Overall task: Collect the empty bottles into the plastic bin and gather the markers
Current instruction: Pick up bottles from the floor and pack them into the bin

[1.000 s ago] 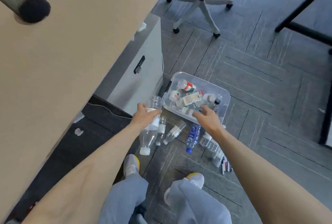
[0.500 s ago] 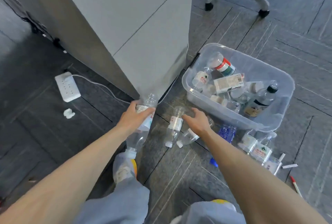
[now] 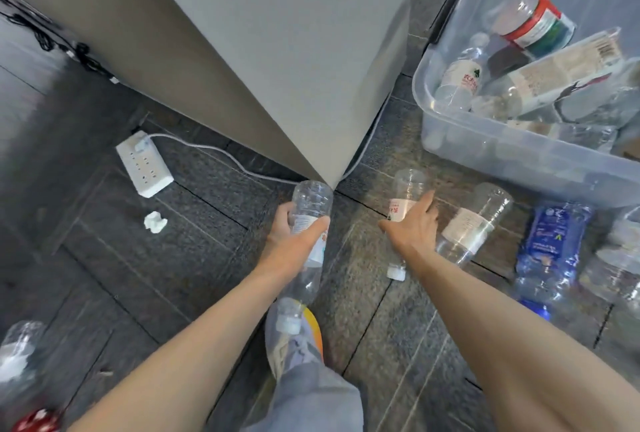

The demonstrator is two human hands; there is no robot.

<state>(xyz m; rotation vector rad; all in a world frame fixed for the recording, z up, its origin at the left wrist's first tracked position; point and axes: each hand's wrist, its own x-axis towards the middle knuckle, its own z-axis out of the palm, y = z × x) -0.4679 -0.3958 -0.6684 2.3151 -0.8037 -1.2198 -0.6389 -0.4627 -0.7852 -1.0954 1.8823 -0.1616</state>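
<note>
Two bottles are under my hands: my left hand point(image 3: 289, 249) grips a clear bottle point(image 3: 311, 203) round its middle, while my right hand point(image 3: 412, 229) lies across a second bottle point(image 3: 408, 185) on the floor; whether it grips, I cannot tell. Just beside lie another clear bottle point(image 3: 476, 223) and a crushed blue bottle point(image 3: 550, 251). Beyond, the plastic bin point(image 3: 485, 154) holds several empty bottles, its right side cut off. At lower left, a blurred bottle point(image 3: 17, 359).

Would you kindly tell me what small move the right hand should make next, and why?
Probably close the right hand around the clear white-labelled plastic bottle lying under it on the floor; the left hand grips another clear plastic bottle, and the translucent plastic bin stands nearby.
</note>
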